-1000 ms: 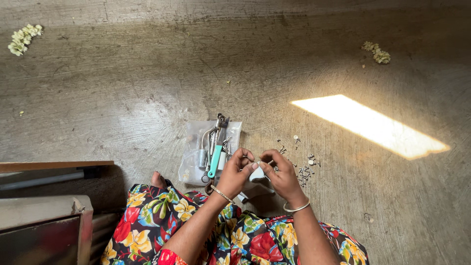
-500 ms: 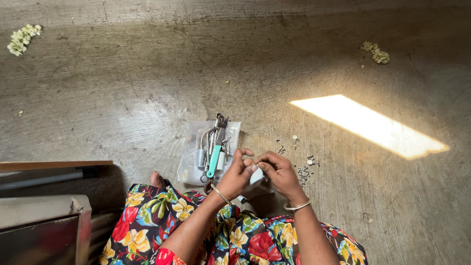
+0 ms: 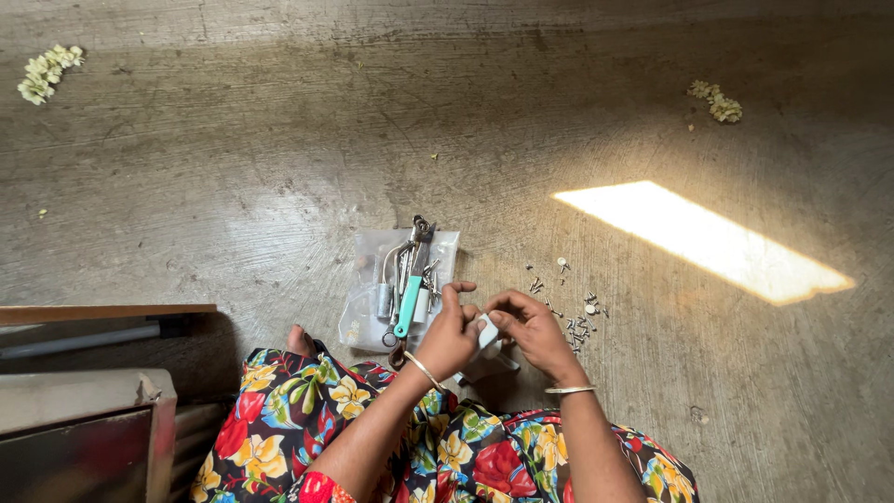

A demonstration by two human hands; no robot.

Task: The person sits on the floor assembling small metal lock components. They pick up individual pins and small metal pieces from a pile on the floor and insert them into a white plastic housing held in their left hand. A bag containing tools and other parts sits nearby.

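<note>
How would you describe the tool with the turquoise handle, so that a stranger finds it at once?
Find the clear plastic bag on the concrete floor, just ahead of the left hand. Metal tools lie on it. The turquoise-handled tool is the only coloured one among them.

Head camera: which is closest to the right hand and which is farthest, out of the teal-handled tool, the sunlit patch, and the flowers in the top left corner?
From the right hand:
1. Teal-handled tool, just left, on the plastic bag.
2. Sunlit patch, up and right on the floor.
3. Flowers, far top left corner.
</note>
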